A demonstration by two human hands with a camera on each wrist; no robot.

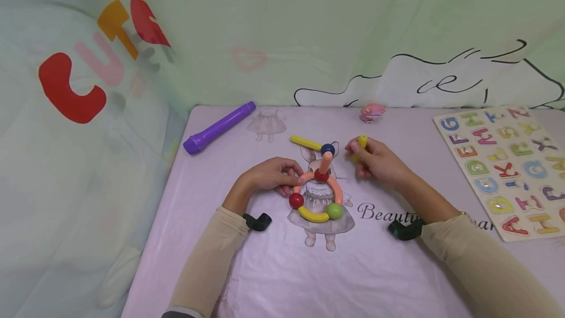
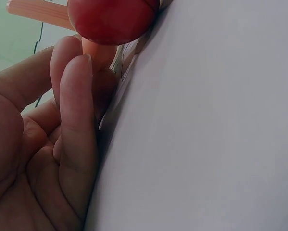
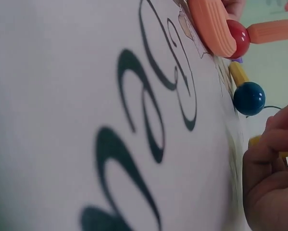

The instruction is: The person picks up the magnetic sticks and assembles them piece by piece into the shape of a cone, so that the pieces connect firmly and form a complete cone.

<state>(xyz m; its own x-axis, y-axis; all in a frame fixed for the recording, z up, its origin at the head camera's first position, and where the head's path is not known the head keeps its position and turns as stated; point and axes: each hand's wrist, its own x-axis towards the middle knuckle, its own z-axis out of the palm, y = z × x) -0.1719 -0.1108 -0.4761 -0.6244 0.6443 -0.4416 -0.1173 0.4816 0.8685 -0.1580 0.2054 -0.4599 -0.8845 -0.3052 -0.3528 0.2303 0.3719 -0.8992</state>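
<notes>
A ring of curved sticks and balls lies on the table: an orange curved stick (image 1: pixel 337 190), a green ball (image 1: pixel 334 211), a yellow curved stick (image 1: pixel 314 215) and a red ball (image 1: pixel 295 200). From a second red ball (image 1: pixel 321 175) at its far side an orange straight stick (image 1: pixel 325 162) rises. My left hand (image 1: pixel 274 174) pinches the ring's left orange curved stick (image 2: pixel 96 54). Beyond the ring, a blue ball (image 3: pixel 249 98) touches the end of a yellow stick (image 1: pixel 305 142). Right of it, my right hand (image 1: pixel 378 161) holds another yellow stick (image 1: pixel 362 141) roughly upright, its lower part hidden by fingers.
At the far left lies a purple microphone-shaped toy (image 1: pixel 219 128). A small pink toy (image 1: pixel 372 112) sits near the back edge. On the right is a wooden alphabet board (image 1: pixel 481 161). Printed cloth (image 1: pixel 273 269) covers the table, and curtains (image 1: pixel 247 23) hang behind and left.
</notes>
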